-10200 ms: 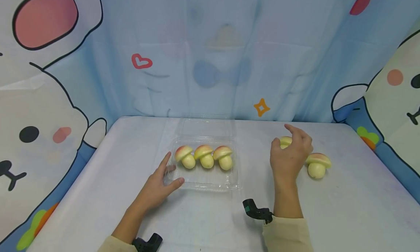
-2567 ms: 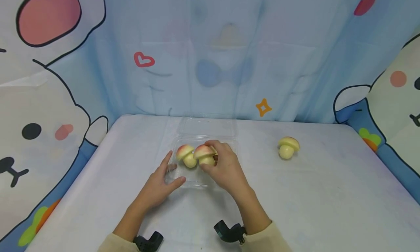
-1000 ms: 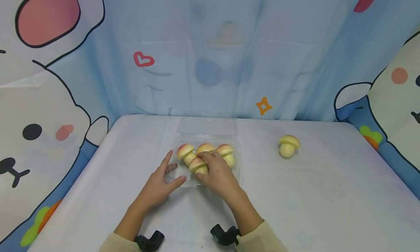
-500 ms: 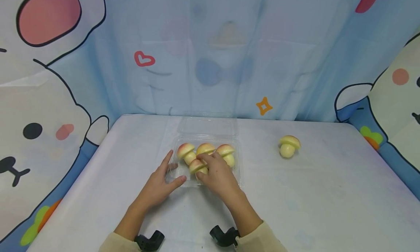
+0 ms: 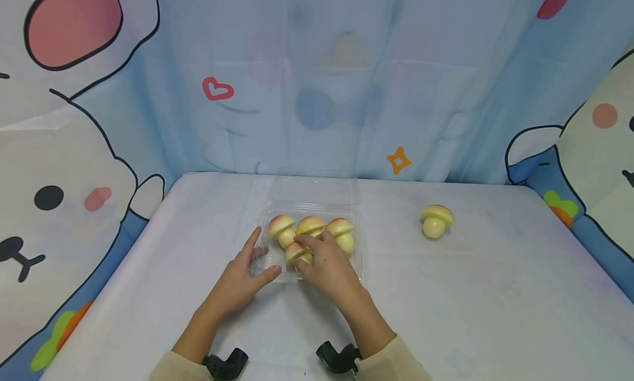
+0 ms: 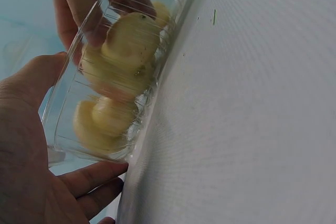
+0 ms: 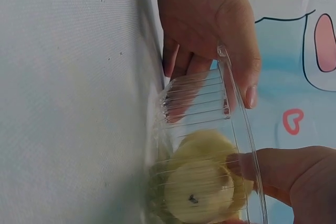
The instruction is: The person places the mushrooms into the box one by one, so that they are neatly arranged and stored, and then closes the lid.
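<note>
A clear plastic clamshell box (image 5: 360, 262) stands on the table, its lid (image 5: 314, 192) folded back. Three yellow mushrooms with reddish caps, one a left mushroom (image 5: 280, 227), form its back row. In front of them, my right hand (image 5: 329, 265) pinches another mushroom (image 5: 295, 251) between thumb and fingers, inside the box. My left hand (image 5: 242, 282) rests at the box's front left corner, fingers nearly straight. In the left wrist view its thumb (image 6: 39, 74) touches the rim. Through the ribbed wall in the right wrist view, a pale mushroom (image 7: 199, 192) shows.
One more mushroom (image 5: 437, 221) stands on the white table (image 5: 475, 304) to the right of the box. A blue cartoon curtain (image 5: 238, 133) hangs behind the table. Black wrist cameras, one a left camera (image 5: 226, 364), sit at both sleeves.
A mushroom from the table's right side is now in the box's front row, carried there by my right hand. Over the last second my right hand shifts only slightly; my left stays put.
</note>
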